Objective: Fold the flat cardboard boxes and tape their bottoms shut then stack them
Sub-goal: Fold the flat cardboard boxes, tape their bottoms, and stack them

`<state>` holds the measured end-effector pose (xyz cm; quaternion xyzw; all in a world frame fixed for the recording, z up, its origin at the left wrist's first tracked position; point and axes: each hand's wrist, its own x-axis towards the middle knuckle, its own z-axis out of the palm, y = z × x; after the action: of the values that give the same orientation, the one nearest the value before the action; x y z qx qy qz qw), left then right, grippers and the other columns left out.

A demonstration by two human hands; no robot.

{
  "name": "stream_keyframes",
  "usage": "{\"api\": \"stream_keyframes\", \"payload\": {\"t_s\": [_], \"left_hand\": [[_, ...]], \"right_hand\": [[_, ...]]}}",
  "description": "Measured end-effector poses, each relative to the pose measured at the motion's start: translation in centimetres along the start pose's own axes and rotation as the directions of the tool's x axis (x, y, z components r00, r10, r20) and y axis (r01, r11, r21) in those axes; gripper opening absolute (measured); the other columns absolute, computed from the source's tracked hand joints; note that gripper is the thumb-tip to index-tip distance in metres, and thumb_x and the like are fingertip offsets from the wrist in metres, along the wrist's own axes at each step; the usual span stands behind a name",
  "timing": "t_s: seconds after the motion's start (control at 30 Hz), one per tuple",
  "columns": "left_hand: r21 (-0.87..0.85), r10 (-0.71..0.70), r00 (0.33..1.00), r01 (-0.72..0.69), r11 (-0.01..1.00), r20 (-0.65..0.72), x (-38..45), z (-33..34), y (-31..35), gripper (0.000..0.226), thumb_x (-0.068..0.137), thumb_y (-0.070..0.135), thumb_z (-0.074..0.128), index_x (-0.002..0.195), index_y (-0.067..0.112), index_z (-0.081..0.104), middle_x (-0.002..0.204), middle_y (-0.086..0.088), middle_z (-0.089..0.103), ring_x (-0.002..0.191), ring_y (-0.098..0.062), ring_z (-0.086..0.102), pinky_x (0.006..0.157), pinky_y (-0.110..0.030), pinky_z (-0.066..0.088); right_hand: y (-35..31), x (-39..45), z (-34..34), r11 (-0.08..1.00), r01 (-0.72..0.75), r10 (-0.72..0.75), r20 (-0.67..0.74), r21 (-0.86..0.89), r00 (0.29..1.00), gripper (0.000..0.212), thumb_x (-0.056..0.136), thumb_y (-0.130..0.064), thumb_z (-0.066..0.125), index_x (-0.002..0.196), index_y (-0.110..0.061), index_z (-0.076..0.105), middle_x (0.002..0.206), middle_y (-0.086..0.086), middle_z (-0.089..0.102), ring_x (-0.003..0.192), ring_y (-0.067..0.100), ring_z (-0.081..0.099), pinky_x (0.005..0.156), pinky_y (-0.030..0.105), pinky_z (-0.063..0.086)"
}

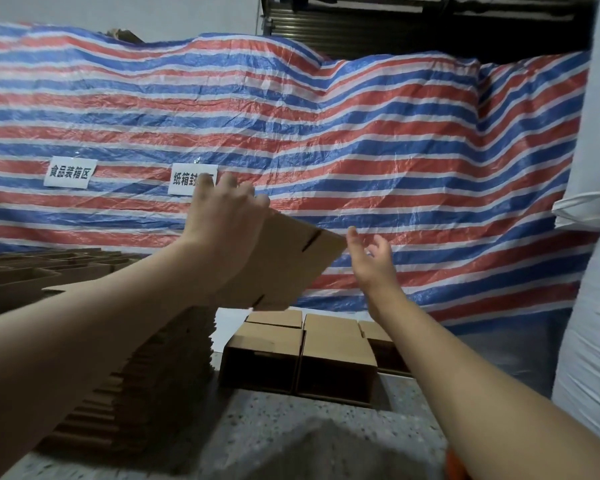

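L hand point(224, 220) gripping flat box point(284, 268); R hand point(373, 256) open.

A white paper sign point(70, 171) reading "食品装箱区" is hanging on the red, white and blue striped tarpaulin point(361, 140); a second white paper sign point(187, 179) is showing "纸箱封", its remainder hidden.

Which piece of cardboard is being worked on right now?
Find the striped tarp across the back. In front of it, the left hand holds a flat cardboard box in the air. Unlike the folded boxes below, it is unopened and lifted.
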<state>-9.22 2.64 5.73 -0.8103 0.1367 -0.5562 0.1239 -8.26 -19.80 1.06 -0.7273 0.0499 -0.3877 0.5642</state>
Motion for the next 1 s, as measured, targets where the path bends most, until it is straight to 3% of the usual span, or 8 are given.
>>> {"api": "stream_keyframes", "payload": {"t_s": [0.23, 0.37, 0.47, 0.57, 0.63, 0.7, 0.9, 1.0], "left_hand": [[-0.498, 0.0, 0.993, -0.057, 0.865, -0.114, 0.0, -1.0, 2.2, 0.032, 0.106, 0.031, 0.038, 0.111, 0.012, 0.063, 0.105, -0.011, 0.064, 0.1, -0.029, 0.052, 0.081, -0.042, 0.046], [-0.586, -0.075, 0.994, 0.017, 0.81, -0.075, 0.2, -1.4, 3.0, 0.038, 0.104, 0.038, 0.036, 0.113, 0.014, 0.064, 0.115, -0.013, 0.057, 0.107, -0.03, 0.049, 0.08, -0.045, 0.047], [-0.616, -0.16, 0.987, 0.124, 0.778, -0.003, 0.3, -1.3, 3.9, 0.036, 0.103, 0.04, 0.04, 0.121, 0.017, 0.06, 0.14, -0.015, 0.043, 0.129, -0.037, 0.038, 0.09, -0.053, 0.045], [-0.816, -0.336, 0.907, 0.387, 0.429, 0.253, -0.3, -0.7, 5.1, 0.06, 0.095, 0.052, 0.052, 0.142, 0.018, 0.038, 0.149, -0.012, 0.037, 0.134, -0.034, 0.04, 0.103, -0.052, 0.042], [-0.802, -0.329, 0.771, 0.594, 0.06, 0.546, -1.1, -0.2, 5.9, 0.069, 0.087, 0.061, 0.06, 0.136, 0.017, 0.039, 0.133, -0.009, 0.052, 0.117, -0.029, 0.054, 0.091, -0.044, 0.05], [-0.734, -0.232, 0.697, 0.653, -0.186, 0.679, -2.3, 0.7, 6.9, 0.058, 0.082, 0.062, 0.067, 0.118, 0.018, 0.052, 0.111, -0.001, 0.062, 0.099, -0.019, 0.059, 0.074, -0.031, 0.048], [-0.7, -0.116, 0.705, 0.644, -0.308, 0.7, -8.0, 3.4, 9.3, 0.044, 0.072, 0.058, 0.078, 0.096, 0.023, 0.064, 0.09, 0.001, 0.071, 0.084, -0.015, 0.068, 0.063, -0.027, 0.051], [-0.611, 0.008, 0.65, 0.717, -0.335, 0.76, -10.7, 4.6, 9.8, 0.051, 0.064, 0.058, 0.081, 0.096, 0.02, 0.07, 0.083, 0.002, 0.076, 0.079, -0.017, 0.073, 0.069, -0.031, 0.057]], "right_hand": [[-0.7, -1.2, -4.9, 0.968, -0.144, 0.173, -0.133, 0.203, 0.976, 0.064, 0.09, -0.075, 0.045, 0.121, -0.021, 0.056, 0.116, 0.001, 0.066, 0.096, 0.017, 0.062, 0.07, 0.03, 0.049], [-2.6, -1.8, -7.3, 0.962, -0.176, 0.21, -0.155, 0.208, 0.965, 0.076, 0.086, -0.079, 0.047, 0.134, -0.021, 0.054, 0.128, 0.003, 0.064, 0.114, 0.027, 0.062, 0.102, 0.05, 0.05], [-3.9, -2.4, -8.3, 0.961, -0.214, 0.243, -0.167, 0.172, 0.956, 0.08, 0.085, -0.081, 0.048, 0.14, -0.024, 0.049, 0.137, 0.002, 0.059, 0.121, 0.029, 0.058, 0.108, 0.053, 0.045], [-3.9, -3.2, -8.9, 0.953, -0.248, 0.281, -0.208, 0.172, 0.937, 0.08, 0.085, -0.078, 0.05, 0.143, -0.024, 0.045, 0.143, 0.003, 0.055, 0.127, 0.031, 0.054, 0.11, 0.055, 0.043], [-3.3, -4.1, -9.2, 0.96, -0.241, 0.272, -0.257, 0.144, 0.928, 0.077, 0.087, -0.076, 0.051, 0.143, -0.023, 0.045, 0.144, 0.002, 0.054, 0.127, 0.03, 0.054, 0.11, 0.051, 0.043], [-2.3, -5.1, -9.6, 0.969, -0.224, 0.246, -0.293, 0.107, 0.924, 0.073, 0.089, -0.071, 0.052, 0.143, -0.023, 0.044, 0.143, 0.002, 0.053, 0.126, 0.029, 0.053, 0.109, 0.047, 0.043], [2.5, -8.8, -10.9, 0.954, -0.291, 0.298, -0.266, 0.066, 0.917, 0.038, 0.095, -0.055, 0.055, 0.108, -0.019, 0.057, 0.104, 0.0, 0.063, 0.092, 0.019, 0.059, 0.086, 0.039, 0.045], [4.9, -10.6, -11.1, 0.932, -0.355, 0.362, -0.228, 0.074, 0.904, 0.039, 0.094, -0.048, 0.057, 0.1, -0.011, 0.064, 0.098, 0.013, 0.072, 0.094, 0.027, 0.067, 0.091, 0.043, 0.053]]}}
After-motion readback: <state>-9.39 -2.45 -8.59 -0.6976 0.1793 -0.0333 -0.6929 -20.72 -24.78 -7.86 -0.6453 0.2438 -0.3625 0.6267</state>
